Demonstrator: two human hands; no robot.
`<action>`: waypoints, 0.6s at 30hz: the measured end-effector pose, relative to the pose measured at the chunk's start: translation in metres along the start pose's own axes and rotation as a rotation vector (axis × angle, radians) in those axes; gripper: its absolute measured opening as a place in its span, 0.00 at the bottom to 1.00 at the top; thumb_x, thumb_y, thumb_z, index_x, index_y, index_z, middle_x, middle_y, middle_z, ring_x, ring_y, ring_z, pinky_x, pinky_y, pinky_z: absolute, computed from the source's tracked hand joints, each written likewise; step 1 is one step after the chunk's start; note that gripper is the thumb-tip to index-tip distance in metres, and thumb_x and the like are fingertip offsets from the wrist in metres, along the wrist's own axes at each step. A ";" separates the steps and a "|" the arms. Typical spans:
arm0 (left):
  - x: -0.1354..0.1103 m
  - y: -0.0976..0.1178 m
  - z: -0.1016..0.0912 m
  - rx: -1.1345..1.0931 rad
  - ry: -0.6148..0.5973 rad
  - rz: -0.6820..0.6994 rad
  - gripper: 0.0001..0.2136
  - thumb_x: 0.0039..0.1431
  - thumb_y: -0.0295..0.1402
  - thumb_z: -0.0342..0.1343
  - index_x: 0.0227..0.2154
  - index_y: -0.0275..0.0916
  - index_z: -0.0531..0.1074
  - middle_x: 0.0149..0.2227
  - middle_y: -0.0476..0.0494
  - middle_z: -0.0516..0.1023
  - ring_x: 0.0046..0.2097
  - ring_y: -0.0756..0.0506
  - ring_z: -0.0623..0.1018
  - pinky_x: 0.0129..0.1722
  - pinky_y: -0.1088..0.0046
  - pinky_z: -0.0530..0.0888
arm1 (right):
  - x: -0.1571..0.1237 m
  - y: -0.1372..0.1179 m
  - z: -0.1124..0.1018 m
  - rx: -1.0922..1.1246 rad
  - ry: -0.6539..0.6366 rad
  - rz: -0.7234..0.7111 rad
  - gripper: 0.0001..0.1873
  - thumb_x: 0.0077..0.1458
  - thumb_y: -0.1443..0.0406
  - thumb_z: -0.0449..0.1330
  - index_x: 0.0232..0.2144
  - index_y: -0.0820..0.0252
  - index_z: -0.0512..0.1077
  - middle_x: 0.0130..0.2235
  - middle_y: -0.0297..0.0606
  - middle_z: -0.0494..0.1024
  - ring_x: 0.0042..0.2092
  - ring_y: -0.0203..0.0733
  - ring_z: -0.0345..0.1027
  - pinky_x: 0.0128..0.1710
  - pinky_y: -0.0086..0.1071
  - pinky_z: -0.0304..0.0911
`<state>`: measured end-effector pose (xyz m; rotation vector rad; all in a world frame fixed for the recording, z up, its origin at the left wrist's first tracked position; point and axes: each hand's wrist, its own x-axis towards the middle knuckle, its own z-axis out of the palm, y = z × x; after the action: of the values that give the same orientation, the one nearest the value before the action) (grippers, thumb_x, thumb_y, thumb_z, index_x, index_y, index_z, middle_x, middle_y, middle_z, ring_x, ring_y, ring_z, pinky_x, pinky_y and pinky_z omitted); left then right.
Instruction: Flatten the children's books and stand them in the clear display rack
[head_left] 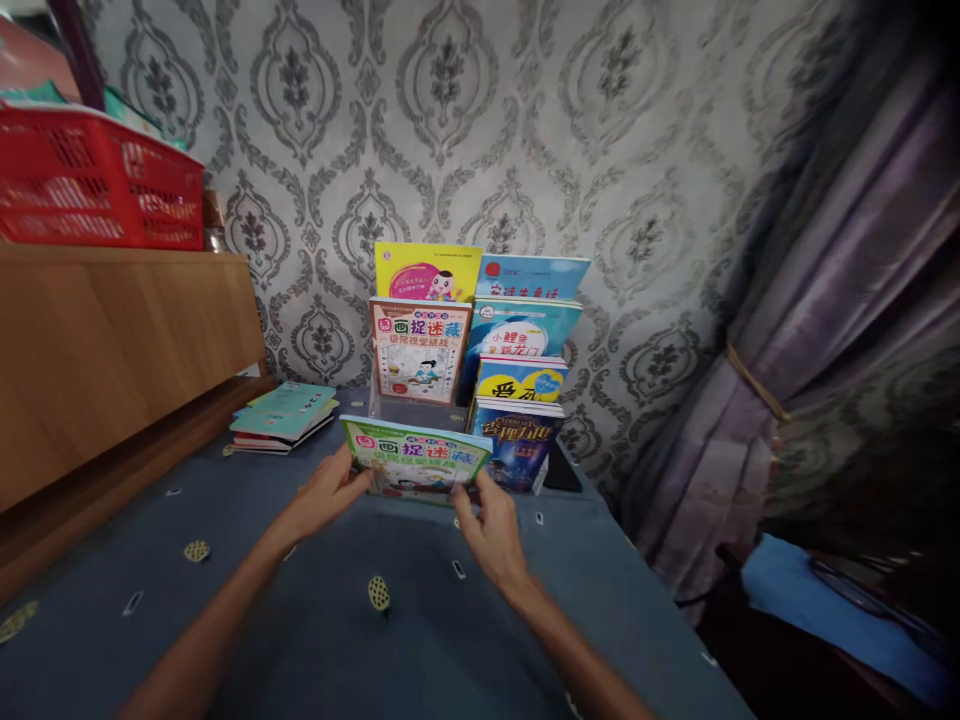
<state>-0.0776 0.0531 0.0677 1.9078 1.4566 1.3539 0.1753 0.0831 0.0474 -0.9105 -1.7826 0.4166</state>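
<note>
I hold a green-covered children's book (417, 458) with both hands, just in front of a clear tiered book stand (417, 410). My left hand (324, 494) grips its lower left edge. My right hand (487, 525) grips its lower right edge. The stand holds several picture books: a white and red one (420, 350), a yellow one (427, 270), and blue ones (517, 385) on the right side. The held book stands nearly upright before the stand's empty front left slot.
A stack of teal books (283, 415) lies at the left on the blue patterned tablecloth (315, 620). A wooden cabinet (112, 350) with a red basket (94, 180) stands left. A purple curtain (840, 300) hangs right, patterned wallpaper behind.
</note>
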 end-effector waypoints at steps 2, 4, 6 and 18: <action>0.011 0.006 -0.003 0.029 0.043 0.042 0.17 0.58 0.43 0.57 0.46 0.41 0.75 0.37 0.42 0.79 0.45 0.38 0.77 0.48 0.63 0.75 | 0.013 -0.005 -0.001 0.013 0.022 -0.045 0.09 0.62 0.61 0.50 0.33 0.56 0.68 0.29 0.37 0.76 0.30 0.42 0.69 0.30 0.32 0.65; 0.024 0.014 -0.007 0.049 0.076 0.098 0.16 0.59 0.42 0.56 0.46 0.40 0.73 0.37 0.42 0.78 0.44 0.39 0.77 0.48 0.64 0.75 | 0.027 -0.011 -0.004 0.018 0.046 -0.091 0.10 0.63 0.60 0.49 0.32 0.55 0.66 0.29 0.36 0.74 0.31 0.42 0.67 0.32 0.34 0.65; 0.040 0.023 -0.012 0.058 0.102 0.163 0.17 0.60 0.40 0.55 0.49 0.39 0.71 0.38 0.43 0.77 0.42 0.40 0.77 0.47 0.64 0.74 | 0.044 -0.016 -0.007 0.016 0.065 -0.150 0.10 0.63 0.60 0.48 0.33 0.54 0.66 0.29 0.35 0.72 0.31 0.42 0.65 0.34 0.35 0.65; 0.151 0.053 -0.041 0.184 0.225 0.426 0.15 0.62 0.35 0.53 0.50 0.33 0.67 0.43 0.40 0.76 0.47 0.40 0.76 0.53 0.57 0.71 | 0.163 -0.018 -0.023 -0.018 0.144 -0.357 0.11 0.64 0.58 0.48 0.38 0.57 0.66 0.35 0.38 0.74 0.36 0.44 0.64 0.39 0.39 0.63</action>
<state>-0.0853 0.1565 0.1960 2.3468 1.3620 1.7196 0.1623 0.1903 0.1734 -0.6001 -1.7713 0.1028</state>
